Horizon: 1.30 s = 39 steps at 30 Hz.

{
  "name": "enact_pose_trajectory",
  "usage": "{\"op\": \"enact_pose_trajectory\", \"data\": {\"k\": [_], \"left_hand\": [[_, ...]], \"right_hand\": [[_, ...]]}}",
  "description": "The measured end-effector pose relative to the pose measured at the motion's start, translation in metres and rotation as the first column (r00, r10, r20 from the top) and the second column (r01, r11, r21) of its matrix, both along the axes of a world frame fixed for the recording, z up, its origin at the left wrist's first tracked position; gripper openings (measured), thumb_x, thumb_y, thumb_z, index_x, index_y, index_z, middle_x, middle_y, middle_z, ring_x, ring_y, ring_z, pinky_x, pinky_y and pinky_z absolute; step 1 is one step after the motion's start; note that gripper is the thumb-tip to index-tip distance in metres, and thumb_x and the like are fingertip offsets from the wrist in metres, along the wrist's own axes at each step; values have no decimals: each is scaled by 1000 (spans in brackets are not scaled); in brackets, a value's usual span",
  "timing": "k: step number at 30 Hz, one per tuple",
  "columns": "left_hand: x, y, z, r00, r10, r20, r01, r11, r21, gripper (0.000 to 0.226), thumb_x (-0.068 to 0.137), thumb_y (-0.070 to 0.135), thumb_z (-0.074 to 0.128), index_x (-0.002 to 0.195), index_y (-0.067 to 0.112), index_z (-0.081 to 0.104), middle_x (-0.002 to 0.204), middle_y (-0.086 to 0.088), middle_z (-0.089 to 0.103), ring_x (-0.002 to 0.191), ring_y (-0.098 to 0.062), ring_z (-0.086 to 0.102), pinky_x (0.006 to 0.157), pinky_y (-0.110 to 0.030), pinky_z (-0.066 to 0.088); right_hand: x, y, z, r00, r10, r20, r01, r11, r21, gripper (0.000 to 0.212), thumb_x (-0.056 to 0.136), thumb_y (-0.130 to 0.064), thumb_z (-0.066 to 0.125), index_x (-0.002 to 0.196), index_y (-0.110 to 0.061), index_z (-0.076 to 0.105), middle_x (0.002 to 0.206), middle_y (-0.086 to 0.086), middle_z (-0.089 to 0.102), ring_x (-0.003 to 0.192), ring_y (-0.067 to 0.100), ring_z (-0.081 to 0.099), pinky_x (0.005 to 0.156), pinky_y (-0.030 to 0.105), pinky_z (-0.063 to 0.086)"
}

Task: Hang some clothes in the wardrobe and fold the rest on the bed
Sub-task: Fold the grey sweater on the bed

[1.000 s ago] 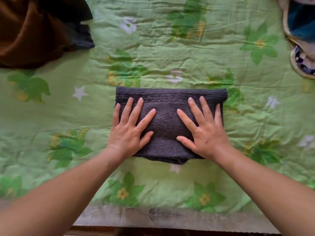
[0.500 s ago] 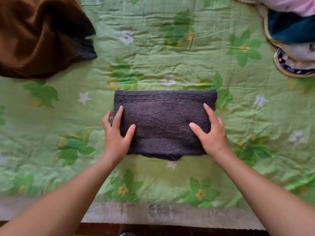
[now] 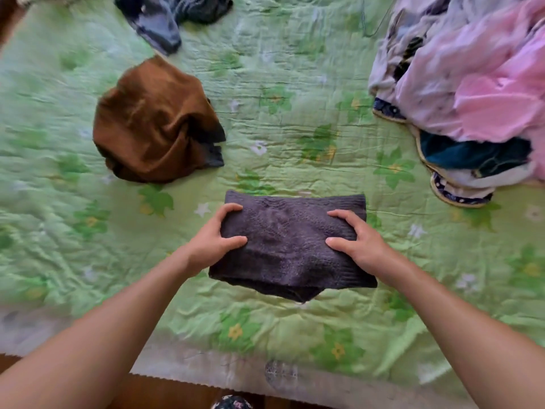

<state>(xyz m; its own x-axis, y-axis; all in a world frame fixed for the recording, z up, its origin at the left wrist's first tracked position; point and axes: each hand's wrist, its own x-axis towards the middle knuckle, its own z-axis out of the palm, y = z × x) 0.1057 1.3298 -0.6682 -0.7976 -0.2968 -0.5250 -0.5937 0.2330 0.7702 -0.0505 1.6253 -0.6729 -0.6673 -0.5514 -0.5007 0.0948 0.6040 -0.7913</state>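
Observation:
A dark grey knitted garment (image 3: 287, 246), folded into a rectangle, is held just above the green flowered bedspread (image 3: 295, 113); its near edge casts a shadow on the cover. My left hand (image 3: 213, 242) grips its left side with thumb on top and fingers curled round the edge. My right hand (image 3: 358, 243) grips its right side the same way.
A crumpled brown garment (image 3: 153, 125) lies at the left. Dark grey clothes (image 3: 171, 16) sit at the far edge. A heap of pink, lilac, white and dark teal clothes (image 3: 472, 93) fills the right. The bed's near edge (image 3: 236, 376) runs along the bottom.
My hands went from pressing flat on the folded garment to gripping its two sides, and its near edge has come off the bed. The view has tilted up, showing more of the bed.

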Motion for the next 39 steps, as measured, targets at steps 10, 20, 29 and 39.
{"op": "enact_pose_trajectory", "data": {"k": [10,20,29,39], "left_hand": [[92,-45,219,981,190,-32,-192,975,-114,53,84,19,82,124,36,52,110,1,66,83,3,67,74,-13,51],[250,-99,348,902,433,-13,-422,872,-247,51,82,37,82,120,45,49,124,4,57,103,-14,66,82,-26,58],[385,-127,404,799,600,-26,-559,727,-400,54,82,44,79,126,43,48,121,6,53,98,-7,62,69,-17,52],[477,-108,451,662,748,-52,-672,561,-484,52,85,46,74,127,44,42,124,2,54,93,-9,63,67,-22,55]], "right_hand": [[-12,-79,213,960,276,50,-274,961,-39,51,78,-33,86,122,-45,62,117,-10,66,96,0,67,76,13,51],[89,-228,346,815,558,-157,-571,819,-55,54,75,-33,85,123,-41,62,109,-12,64,95,8,65,84,24,55],[206,-340,418,631,736,-245,-758,652,5,52,81,-34,80,129,-37,60,116,-3,61,98,17,65,80,31,60],[300,-415,453,413,853,-320,-898,439,11,43,76,-39,79,115,-45,63,112,-4,65,94,18,68,69,28,59]]}}
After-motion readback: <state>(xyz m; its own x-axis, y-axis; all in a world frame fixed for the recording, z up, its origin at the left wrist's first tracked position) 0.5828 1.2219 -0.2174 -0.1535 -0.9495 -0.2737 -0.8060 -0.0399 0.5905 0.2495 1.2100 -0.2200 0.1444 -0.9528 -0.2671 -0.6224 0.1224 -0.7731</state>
